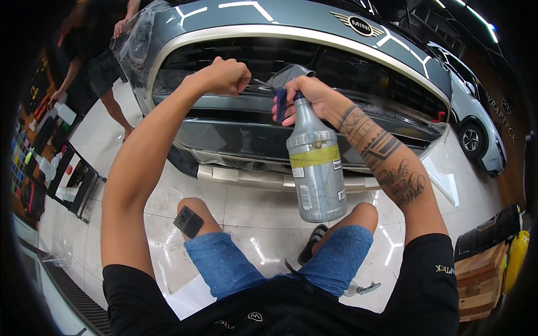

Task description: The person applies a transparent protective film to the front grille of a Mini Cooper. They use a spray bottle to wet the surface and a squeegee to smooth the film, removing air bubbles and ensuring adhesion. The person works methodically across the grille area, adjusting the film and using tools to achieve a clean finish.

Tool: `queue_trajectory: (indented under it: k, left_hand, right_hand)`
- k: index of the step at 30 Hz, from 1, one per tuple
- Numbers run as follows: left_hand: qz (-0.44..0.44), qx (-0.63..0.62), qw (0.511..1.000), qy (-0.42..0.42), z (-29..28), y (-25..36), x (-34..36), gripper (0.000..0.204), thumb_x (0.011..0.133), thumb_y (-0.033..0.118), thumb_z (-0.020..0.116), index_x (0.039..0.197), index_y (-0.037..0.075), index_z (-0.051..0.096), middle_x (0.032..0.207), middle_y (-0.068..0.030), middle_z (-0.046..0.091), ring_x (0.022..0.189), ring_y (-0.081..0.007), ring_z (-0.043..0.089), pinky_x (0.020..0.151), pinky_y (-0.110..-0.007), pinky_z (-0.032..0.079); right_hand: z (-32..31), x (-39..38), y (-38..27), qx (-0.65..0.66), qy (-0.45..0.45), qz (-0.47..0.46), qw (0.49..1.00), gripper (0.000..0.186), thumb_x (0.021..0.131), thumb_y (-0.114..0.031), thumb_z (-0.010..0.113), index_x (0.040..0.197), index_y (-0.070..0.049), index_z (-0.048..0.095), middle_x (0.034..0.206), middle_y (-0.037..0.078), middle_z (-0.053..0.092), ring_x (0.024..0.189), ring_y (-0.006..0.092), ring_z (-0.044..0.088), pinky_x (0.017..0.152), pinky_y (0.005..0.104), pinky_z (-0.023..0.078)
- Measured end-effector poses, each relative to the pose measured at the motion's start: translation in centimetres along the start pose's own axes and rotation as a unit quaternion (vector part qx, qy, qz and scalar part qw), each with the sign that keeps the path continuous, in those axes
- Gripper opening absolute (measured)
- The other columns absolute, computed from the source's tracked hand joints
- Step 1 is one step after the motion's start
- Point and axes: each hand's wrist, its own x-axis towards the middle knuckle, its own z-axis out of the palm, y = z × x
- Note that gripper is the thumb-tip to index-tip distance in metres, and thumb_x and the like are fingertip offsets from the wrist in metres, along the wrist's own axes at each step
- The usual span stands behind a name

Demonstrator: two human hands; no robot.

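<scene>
My right hand (305,98) grips a grey spray bottle (317,173) by its trigger head, fingers around the dark blue trigger. A yellow band runs round the bottle, and its nozzle points left toward the car's grille. My left hand (227,77) is closed in front of the grille, pinching what looks like the edge of clear film (259,85). Wrinkled film also hangs at the left corner of the grey-blue car front (235,129). The pinch itself is partly hidden by the fingers.
At the far left a person (92,45) in dark clothes stands by the car, one hand on it. A black cart (78,182) holds bottles. A dark square pad (188,222) rests on my left knee. A wooden box (482,277) stands right; another car (473,106) is parked beyond.
</scene>
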Motion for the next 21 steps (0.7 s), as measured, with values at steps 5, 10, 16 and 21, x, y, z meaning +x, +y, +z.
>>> queue_trajectory:
  k: [5,10,16,21]
  left_hand:
    - [-0.012,-0.071,0.997,-0.012,-0.2,-0.6,0.3,0.014,0.067,0.004,0.078,0.074,0.006,0.066,0.074,-0.0067,0.072,0.074,-0.0232,0.07,0.078,-0.036,0.05]
    - [-0.055,0.011,0.998,-0.031,-0.8,-2.3,-0.8,0.026,0.065,0.008,0.079,0.09,0.01,0.074,0.085,-0.0067,0.074,0.085,-0.0232,0.071,0.083,-0.038,0.051]
    - [-0.087,0.035,0.993,-0.073,-1.8,-5.7,-3.2,0.039,0.062,0.01,0.082,0.1,0.013,0.072,0.092,-0.0046,0.075,0.096,-0.0245,0.069,0.085,-0.041,0.052]
    - [-0.115,-0.01,0.993,-0.037,-1.4,-10.8,-5.5,0.024,0.064,0.006,0.08,0.087,0.009,0.074,0.083,-0.0086,0.073,0.085,-0.0259,0.071,0.078,-0.037,0.055]
  right_hand:
    - [2.3,3.1,0.2,0.0,-0.018,-0.012,1.0,0.023,0.068,-0.003,0.054,0.087,0.008,0.06,0.083,0.025,0.066,0.068,0.0397,0.068,0.053,0.038,0.06]
    - [3.6,5.0,1.0,0.11,-0.082,-0.012,0.991,0.036,0.068,-0.004,0.049,0.1,0.012,0.058,0.096,0.028,0.066,0.077,0.04,0.07,0.051,0.0339,0.062]
    - [4.8,4.4,0.3,0.088,-0.062,-0.063,0.992,0.042,0.069,0.0,0.05,0.108,0.015,0.052,0.105,0.035,0.064,0.088,0.0437,0.07,0.066,0.0444,0.066]
    - [6.3,4.9,-1.1,0.045,-0.024,-0.08,0.996,0.035,0.069,0.002,0.051,0.102,0.014,0.053,0.098,0.034,0.064,0.079,0.0403,0.071,0.064,0.0473,0.066]
